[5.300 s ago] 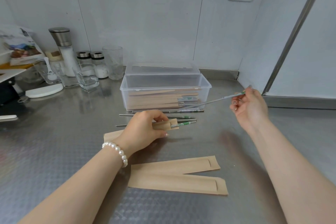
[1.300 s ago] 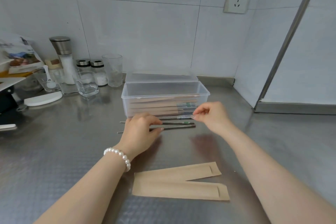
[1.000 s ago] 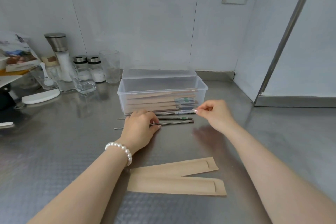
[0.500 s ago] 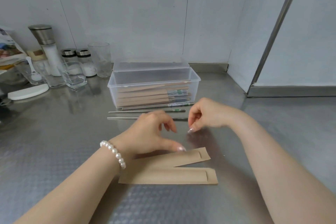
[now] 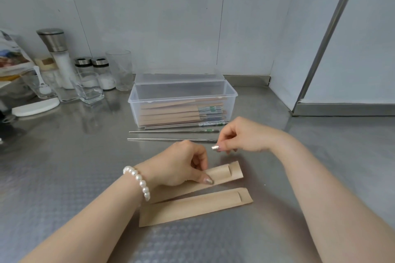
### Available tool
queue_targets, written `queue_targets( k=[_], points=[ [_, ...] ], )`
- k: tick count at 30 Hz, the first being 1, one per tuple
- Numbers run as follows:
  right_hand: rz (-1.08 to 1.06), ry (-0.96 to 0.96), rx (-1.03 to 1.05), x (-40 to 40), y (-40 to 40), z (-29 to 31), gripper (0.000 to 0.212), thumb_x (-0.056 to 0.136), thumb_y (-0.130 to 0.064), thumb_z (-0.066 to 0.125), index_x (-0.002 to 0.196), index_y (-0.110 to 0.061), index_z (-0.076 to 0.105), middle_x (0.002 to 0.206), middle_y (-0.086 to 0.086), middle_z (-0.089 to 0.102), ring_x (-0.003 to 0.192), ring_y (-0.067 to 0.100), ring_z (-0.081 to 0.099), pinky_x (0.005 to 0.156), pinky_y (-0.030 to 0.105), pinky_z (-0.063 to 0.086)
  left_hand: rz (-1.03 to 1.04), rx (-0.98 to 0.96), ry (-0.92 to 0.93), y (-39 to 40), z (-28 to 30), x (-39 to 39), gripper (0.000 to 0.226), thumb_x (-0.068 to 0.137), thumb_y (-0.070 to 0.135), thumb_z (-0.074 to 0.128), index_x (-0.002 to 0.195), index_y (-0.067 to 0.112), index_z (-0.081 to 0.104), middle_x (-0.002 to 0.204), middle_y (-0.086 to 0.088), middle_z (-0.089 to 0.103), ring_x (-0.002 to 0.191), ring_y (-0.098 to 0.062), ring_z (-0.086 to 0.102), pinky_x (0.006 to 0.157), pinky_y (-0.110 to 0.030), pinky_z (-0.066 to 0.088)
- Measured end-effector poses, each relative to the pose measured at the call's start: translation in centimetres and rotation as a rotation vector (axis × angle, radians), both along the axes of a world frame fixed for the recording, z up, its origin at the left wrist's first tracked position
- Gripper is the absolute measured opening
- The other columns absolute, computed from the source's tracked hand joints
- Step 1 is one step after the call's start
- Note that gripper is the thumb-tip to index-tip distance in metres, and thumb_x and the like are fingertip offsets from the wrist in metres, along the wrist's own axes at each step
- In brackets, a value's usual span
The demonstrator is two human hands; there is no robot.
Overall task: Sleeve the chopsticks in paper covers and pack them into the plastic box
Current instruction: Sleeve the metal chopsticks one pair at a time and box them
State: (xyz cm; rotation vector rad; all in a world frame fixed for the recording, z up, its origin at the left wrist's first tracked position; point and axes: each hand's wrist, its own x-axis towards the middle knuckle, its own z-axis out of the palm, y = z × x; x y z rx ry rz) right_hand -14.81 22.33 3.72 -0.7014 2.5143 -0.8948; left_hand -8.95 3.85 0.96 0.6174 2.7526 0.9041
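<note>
Two flat brown paper covers lie on a dimpled stainless-steel counter point(image 5: 64, 188), long axes running left to right, open ends pointing right. The nearer cover point(image 5: 192, 207) lies untouched. The left hand point(image 5: 181, 166), a pearl bracelet point(image 5: 137, 181) at its wrist, pinches the farther cover point(image 5: 226, 174) between thumb and curled fingers, lifting its right end slightly off the steel. Just beyond, the right hand point(image 5: 239, 136) hangs with fingers curled, thumb and forefinger nearly meeting; whether it grips anything cannot be told. Half a second ago the left thumb only touched the farther cover's edge, and both covers lay flat. Behind the hands, thin metal chopsticks point(image 5: 171, 135) lie parallel on the counter, their patterned ends to the right. Touching the rearmost one stands the clear rectangular plastic box point(image 5: 136, 100), lid off, holding a stack of sleeved chopsticks point(image 5: 171, 111) laid the same way. Glass jars, a grinder point(image 5: 58, 55) and a tumbler point(image 5: 120, 68) line the tiled wall at far left.
</note>
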Motion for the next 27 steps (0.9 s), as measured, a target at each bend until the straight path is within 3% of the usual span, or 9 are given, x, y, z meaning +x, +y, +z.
queue_targets(
  k=[2, 4, 7, 9, 12, 14, 20, 24, 27],
  points=[
    [0.013, -0.031, -0.028, 0.4, 0.0, 0.3, 0.02, 0.085, -0.038, 0.061, 0.072, -0.026, 0.07, 0.065, -0.01, 0.063, 0.062, 0.005, 0.052, 0.06, 0.017, 0.042, 0.044, 0.057, -0.003, -0.6, 0.0, -0.4, 0.022, 0.067, 0.025, 0.079, 0.068, 0.026, 0.057, 0.067, 0.008, 0.058, 0.058, -0.001, 0.049, 0.06, -0.015, 0.042],
    [0.023, -0.06, -0.064, 0.7, 0.0, 0.4, 0.017, 0.085, -0.036, 0.063, 0.08, -0.023, 0.073, 0.065, -0.012, 0.064, 0.061, 0.004, 0.052, 0.058, 0.018, 0.04, 0.084, 0.096, 0.017, -1.4, 0.1, -0.7, 0.017, 0.071, 0.024, 0.076, 0.068, 0.026, 0.06, 0.068, 0.007, 0.061, 0.058, -0.001, 0.05, 0.06, -0.013, 0.042],
    [0.009, -0.082, -0.116, 0.6, -0.1, 0.0, 0.005, 0.077, -0.017, 0.074, 0.082, -0.016, 0.073, 0.057, -0.008, 0.064, 0.056, 0.005, 0.055, 0.056, 0.019, 0.04, 0.147, 0.074, 0.081, -2.2, -0.2, -1.0, 0.013, 0.078, 0.024, 0.07, 0.069, 0.028, 0.062, 0.068, 0.011, 0.062, 0.061, -0.001, 0.051, 0.061, -0.012, 0.039],
    [-0.016, -0.086, -0.134, 0.5, -0.4, -0.2, 0.011, 0.075, -0.005, 0.074, 0.079, -0.015, 0.072, 0.051, -0.006, 0.063, 0.052, 0.005, 0.056, 0.054, 0.019, 0.04, 0.187, 0.037, 0.138, -2.4, -0.3, -1.1, 0.003, 0.078, 0.028, 0.069, 0.078, 0.028, 0.066, 0.072, 0.012, 0.062, 0.07, -0.005, 0.055, 0.069, -0.019, 0.04],
    [-0.076, -0.076, -0.197, 0.3, -0.8, -0.5, 0.014, 0.075, 0.001, 0.072, 0.075, -0.013, 0.07, 0.048, -0.005, 0.063, 0.048, 0.004, 0.057, 0.05, 0.017, 0.04, 0.21, 0.004, 0.256, -2.1, -0.6, -1.0, 0.038, 0.065, 0.042, 0.077, 0.099, 0.027, 0.067, 0.085, 0.013, 0.063, 0.082, -0.009, 0.057, 0.081, -0.026, 0.04],
    [-0.103, -0.096, -0.251, 0.2, -0.9, -0.7, 0.014, 0.075, 0.003, 0.07, 0.074, -0.011, 0.07, 0.048, -0.004, 0.064, 0.048, 0.005, 0.058, 0.048, 0.017, 0.042, 0.181, 0.007, 0.363, -1.6, -0.7, -0.9, 0.051, 0.056, 0.046, 0.081, 0.101, 0.026, 0.068, 0.09, 0.012, 0.065, 0.084, -0.008, 0.058, 0.082, -0.028, 0.042],
    [-0.116, -0.178, -0.297, 0.0, -0.7, -1.0, 0.017, 0.074, 0.008, 0.068, 0.077, -0.008, 0.069, 0.057, 0.003, 0.066, 0.052, 0.012, 0.061, 0.046, 0.02, 0.045, 0.171, 0.052, 0.506, -0.6, -1.1, -0.8, 0.039, 0.061, 0.031, 0.081, 0.097, 0.023, 0.069, 0.087, 0.006, 0.068, 0.08, -0.013, 0.061, 0.076, -0.025, 0.046],
    [-0.16, -0.103, -0.283, -0.1, -0.7, -0.8, 0.013, 0.073, -0.002, 0.073, 0.074, -0.014, 0.07, 0.055, -0.003, 0.064, 0.052, 0.01, 0.054, 0.049, 0.02, 0.041, 0.224, 0.047, 0.477, -0.9, -1.0, -0.7, 0.037, 0.065, 0.03, 0.079, 0.1, 0.023, 0.068, 0.095, 0.007, 0.067, 0.087, -0.011, 0.06, 0.079, -0.022, 0.043],
    [-0.372, 0.078, -0.44, -1.3, 0.4, -0.9, 0.01, 0.079, -0.001, 0.067, 0.077, -0.01, 0.069, 0.055, -0.005, 0.062, 0.05, 0.002, 0.052, 0.049, 0.015, 0.038, 0.319, 0.061, 0.441, -1.8, -0.8, -1.0, 0.037, 0.066, 0.027, 0.079, 0.101, 0.021, 0.068, 0.097, 0.006, 0.067, 0.09, -0.012, 0.06, 0.082, -0.022, 0.043]
  ],
)
